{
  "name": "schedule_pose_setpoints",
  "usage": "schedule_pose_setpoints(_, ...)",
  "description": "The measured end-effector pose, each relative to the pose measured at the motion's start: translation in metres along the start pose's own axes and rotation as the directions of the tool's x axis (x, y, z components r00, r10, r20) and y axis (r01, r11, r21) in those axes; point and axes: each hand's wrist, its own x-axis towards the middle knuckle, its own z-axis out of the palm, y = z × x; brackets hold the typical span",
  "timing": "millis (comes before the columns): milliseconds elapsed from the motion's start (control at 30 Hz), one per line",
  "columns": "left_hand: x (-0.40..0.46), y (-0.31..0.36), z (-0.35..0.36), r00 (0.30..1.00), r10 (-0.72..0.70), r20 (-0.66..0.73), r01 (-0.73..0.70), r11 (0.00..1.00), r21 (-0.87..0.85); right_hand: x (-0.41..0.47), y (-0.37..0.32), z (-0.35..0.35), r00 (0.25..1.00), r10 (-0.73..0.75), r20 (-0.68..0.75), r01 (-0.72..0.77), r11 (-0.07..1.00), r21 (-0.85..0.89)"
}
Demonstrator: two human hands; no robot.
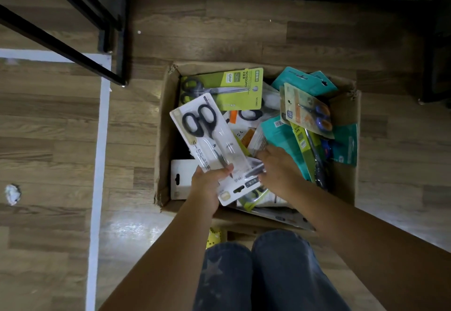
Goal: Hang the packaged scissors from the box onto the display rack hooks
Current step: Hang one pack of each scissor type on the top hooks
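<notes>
Scissors in a white pack, black-handled, sit in your left hand; its grip pinches the pack near the hang-hole end, thumb on top, and holds it tilted above the left part of the cardboard box. Your right hand reaches into the box with fingers bent down among the packs; you cannot tell whether its grip has closed on one. Inside the box lie more packs in a loose heap: a lime-green pack flat at the far side, teal packs on the right, and a pack with blue-and-orange scissors leaning on them. The box stands on the wooden floor in front of your knees. A black metal frame stands at far left, beside a white floor line.
</notes>
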Motion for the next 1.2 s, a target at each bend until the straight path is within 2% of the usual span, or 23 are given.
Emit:
schedule_pose_setpoints(133, 0.002, -0.003, 0.003, 0.999, 0.001, 0.043, -0.004, 0.998, 0.062, -0.002, 0.005, -0.002, 1.000, -0.006, 0.000, 0.006, 0.996, 0.088)
schedule_pose_setpoints(300, 0.003, -0.009, 0.007, 0.999, 0.042, -0.031, -0.035, 0.977, 0.212, 0.000, 0.001, -0.005, 0.998, -0.052, 0.018, 0.050, 0.995, 0.087)
schedule_pose_setpoints(467, -0.005, -0.005, 0.005, 0.992, 0.072, -0.104, -0.049, 0.978, 0.205, -0.004, -0.006, -0.007, 0.998, -0.057, -0.024, 0.055, 0.996, -0.070)
schedule_pose_setpoints(600, -0.013, 0.004, -0.007, 0.980, 0.086, -0.177, -0.053, 0.982, 0.182, -0.014, -0.011, -0.012, 0.996, -0.044, -0.072, 0.034, 0.992, -0.125)
schedule_pose_setpoints(833, -0.043, 0.027, -0.029, 0.969, 0.109, -0.220, -0.079, 0.987, 0.144, -0.038, -0.016, -0.039, 0.997, 0.057, -0.060, -0.053, 0.997, 0.053)
schedule_pose_setpoints(1033, -0.082, 0.056, -0.045, 0.959, 0.163, -0.233, -0.123, 0.976, 0.179, -0.057, -0.033, -0.074, 0.997, -0.007, -0.080, 0.012, 0.998, 0.055)
schedule_pose_setpoints(1200, -0.119, 0.088, -0.056, 0.955, 0.202, -0.220, -0.157, 0.966, 0.206, -0.074, -0.050, -0.106, 0.986, 0.002, -0.166, 0.033, 0.977, 0.212)
